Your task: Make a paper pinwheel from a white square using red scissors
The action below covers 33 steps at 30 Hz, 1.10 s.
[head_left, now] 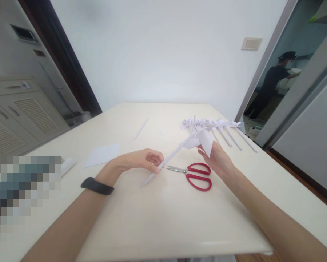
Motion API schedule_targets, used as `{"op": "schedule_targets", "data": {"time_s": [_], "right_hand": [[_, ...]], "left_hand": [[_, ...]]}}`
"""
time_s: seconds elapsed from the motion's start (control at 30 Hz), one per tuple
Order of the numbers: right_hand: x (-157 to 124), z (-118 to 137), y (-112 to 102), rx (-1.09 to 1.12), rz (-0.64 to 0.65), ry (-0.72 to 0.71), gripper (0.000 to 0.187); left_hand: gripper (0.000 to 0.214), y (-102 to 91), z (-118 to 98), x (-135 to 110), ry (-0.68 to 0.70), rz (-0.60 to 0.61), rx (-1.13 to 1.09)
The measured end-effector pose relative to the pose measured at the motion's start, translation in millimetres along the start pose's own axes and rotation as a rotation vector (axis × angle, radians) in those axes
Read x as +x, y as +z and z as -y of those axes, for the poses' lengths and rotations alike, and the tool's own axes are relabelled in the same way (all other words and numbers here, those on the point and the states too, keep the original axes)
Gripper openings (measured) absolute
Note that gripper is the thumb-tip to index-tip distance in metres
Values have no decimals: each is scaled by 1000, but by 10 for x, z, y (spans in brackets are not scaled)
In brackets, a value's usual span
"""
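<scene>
A white paper pinwheel (206, 141) slants over the table, its rolled-paper stick running down to the left. My left hand (149, 160) is closed on the lower part of that stick, pinching it between thumb and fingers. At the blades, my right hand (218, 158) curls its fingers against the paper; a blade hides part of them. Below the pinwheel lies a pair of scissors (185, 170) with red handles, blades pointing left, between my hands. Behind the right hand, several more paper pinwheels (228, 138) rest in a row on the table.
A loose thin paper stick (141, 128) lies toward the back of the table (141, 225). White paper sheets (102, 154) are left of my left hand, with a white roll (67, 166) farther left. A wall stands behind. Through the right doorway, a person (274, 80) stands in another room.
</scene>
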State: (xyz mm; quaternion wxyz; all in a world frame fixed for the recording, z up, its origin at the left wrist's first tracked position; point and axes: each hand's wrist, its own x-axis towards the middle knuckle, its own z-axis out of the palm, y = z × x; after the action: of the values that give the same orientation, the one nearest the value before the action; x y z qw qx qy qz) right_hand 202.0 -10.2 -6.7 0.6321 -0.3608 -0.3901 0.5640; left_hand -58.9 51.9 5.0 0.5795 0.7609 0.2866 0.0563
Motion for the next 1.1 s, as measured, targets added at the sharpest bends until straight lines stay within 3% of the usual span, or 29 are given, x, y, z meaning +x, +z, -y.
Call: {"op": "schedule_targets", "data": {"time_s": [0.47, 0.8, 1.1], "right_hand": [[-8, -11, 15, -68, 2, 14, 2], [-45, 14, 53, -76, 104, 0, 11], [-3, -29, 17, -80, 89, -36, 8]], "left_hand": [[21, 41, -36, 3, -5, 20, 1], [20, 38, -58, -6, -26, 54, -39], [21, 27, -84, -31, -29, -6, 65]]}}
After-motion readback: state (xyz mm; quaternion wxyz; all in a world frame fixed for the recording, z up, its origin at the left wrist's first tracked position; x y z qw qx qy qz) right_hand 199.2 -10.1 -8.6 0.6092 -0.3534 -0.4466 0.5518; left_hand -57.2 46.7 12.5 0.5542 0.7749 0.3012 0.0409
